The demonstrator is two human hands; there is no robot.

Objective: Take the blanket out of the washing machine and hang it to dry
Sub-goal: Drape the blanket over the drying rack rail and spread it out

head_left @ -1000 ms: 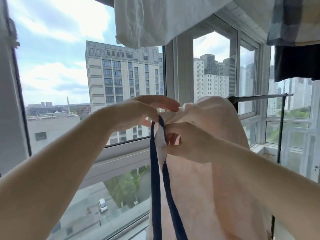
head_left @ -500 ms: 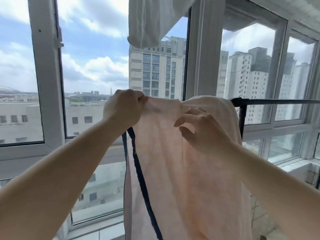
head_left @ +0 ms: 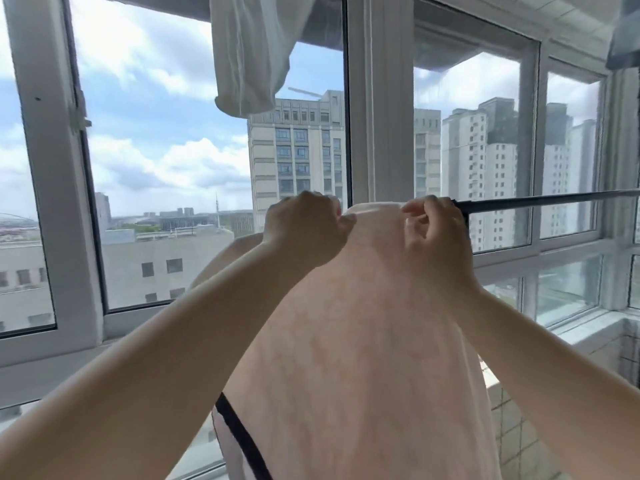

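Two hands clamp the blanket (head_left: 363,341) at its top fold: left hand (head_left: 304,230) and right hand (head_left: 433,230), fingers curled into fabric. Blanket drapes over the black rail (head_left: 554,199), beside the window.

1. A wide white-framed glass window wall (head_left: 379,98) fills the view, its thick central post standing as the main divider.
2. A white cloth garment (head_left: 249,53) hangs from above, just left of that post, its rolled hem dangling in front of the glass.
3. A beige multi-storey office block (head_left: 294,157) rises beyond the glass, left of the post and partly behind it.
4. Pale grey high-rise apartment towers (head_left: 485,161) stand to the right of the post.
5. A low grey flat-roofed building (head_left: 166,261) lies far left of the post, under a blue sky with white clouds (head_left: 156,133).
6. A dark blue-grey fabric corner (head_left: 625,32) shows at the upper right, well away from the post.
7. A white tiled wall (head_left: 516,424) sits lower right of the post.
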